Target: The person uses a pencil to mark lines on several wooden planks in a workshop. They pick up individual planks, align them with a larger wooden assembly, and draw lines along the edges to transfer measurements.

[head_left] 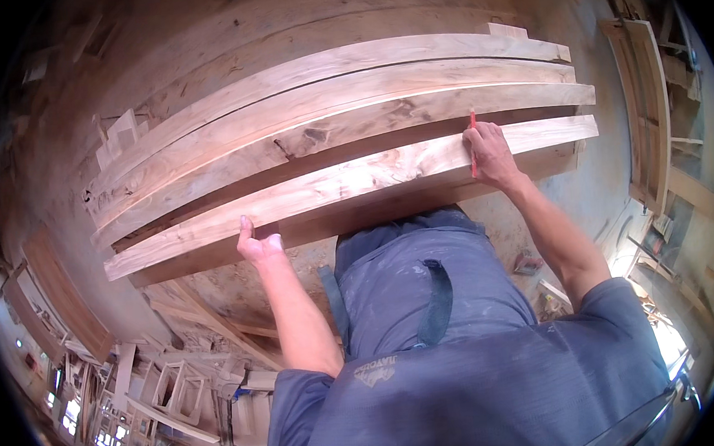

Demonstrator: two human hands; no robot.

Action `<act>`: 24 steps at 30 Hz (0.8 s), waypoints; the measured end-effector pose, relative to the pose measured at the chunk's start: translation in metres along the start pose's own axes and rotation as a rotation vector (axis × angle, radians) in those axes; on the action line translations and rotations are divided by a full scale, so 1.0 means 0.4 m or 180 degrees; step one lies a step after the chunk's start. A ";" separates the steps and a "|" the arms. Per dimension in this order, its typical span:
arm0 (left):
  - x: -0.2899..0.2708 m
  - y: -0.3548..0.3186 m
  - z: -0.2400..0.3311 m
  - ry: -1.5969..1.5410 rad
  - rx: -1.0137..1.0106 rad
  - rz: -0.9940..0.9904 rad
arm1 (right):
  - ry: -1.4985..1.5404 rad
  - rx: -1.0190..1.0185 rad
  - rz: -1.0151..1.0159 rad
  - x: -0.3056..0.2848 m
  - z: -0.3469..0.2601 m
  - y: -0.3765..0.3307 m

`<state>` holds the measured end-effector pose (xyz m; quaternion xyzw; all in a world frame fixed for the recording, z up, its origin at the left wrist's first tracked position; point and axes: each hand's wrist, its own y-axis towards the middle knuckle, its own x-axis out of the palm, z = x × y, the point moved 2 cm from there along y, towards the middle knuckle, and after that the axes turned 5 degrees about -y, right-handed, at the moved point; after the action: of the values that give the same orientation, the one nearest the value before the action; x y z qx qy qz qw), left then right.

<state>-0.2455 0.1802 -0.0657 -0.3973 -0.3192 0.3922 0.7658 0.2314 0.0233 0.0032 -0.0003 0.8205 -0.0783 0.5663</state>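
Observation:
A long pale wooden board (346,183) lies crosswise in front of me, its grain and a few knots showing on the upper face. My left hand (259,245) grips its near edge left of the middle, thumb up on the wood and fingers hidden beneath. Toward the right end, my right hand (493,156) is closed round a red pencil (472,119), held upright against the board. The pencil's upper end reaches the board's far edge. Beyond a dark gap lies a second board (415,109) with dark knots, and further planks (323,71) sit behind it.
Small wood offcuts (121,138) lie past the planks' left end. A panelled wooden frame (645,115) stands at the far right, and brown boards (65,294) lean at the left. Wooden frames (179,389) crowd the lower left. Slanting timbers (216,317) run below the near board.

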 end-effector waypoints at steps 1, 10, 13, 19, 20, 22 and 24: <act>0.005 -0.024 0.001 -0.0052 -0.0013 -0.0126 | 0.0009 -0.0066 0.0095 -0.004 -0.001 -0.001; -0.050 -0.008 0.114 -0.0504 -0.0052 -0.0650 | 0.0086 -0.0363 0.0633 -0.115 -0.105 0.009; 0.046 -0.019 0.101 -0.0431 -0.0068 -0.1168 | -0.0062 -0.0236 0.0594 -0.149 -0.126 0.036; 0.110 -0.029 0.114 -0.0389 0.0068 -0.1007 | 0.0136 -0.0185 0.0139 -0.162 -0.083 0.088; 0.115 -0.018 0.122 -0.0280 0.0139 -0.1043 | 0.0312 -0.0250 0.0183 -0.155 -0.072 0.101; 0.104 0.018 0.108 -0.0063 0.0103 -0.1072 | 0.0375 -0.0384 -0.0021 -0.145 -0.016 0.135; 0.181 0.000 0.095 0.1091 0.0944 -0.0337 | 0.0413 -0.0123 0.0117 -0.121 0.054 0.137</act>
<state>-0.2405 0.2557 -0.0346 -0.3239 -0.1437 0.3209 0.8783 0.2738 0.0790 0.0338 0.0089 0.8567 -0.0519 0.5131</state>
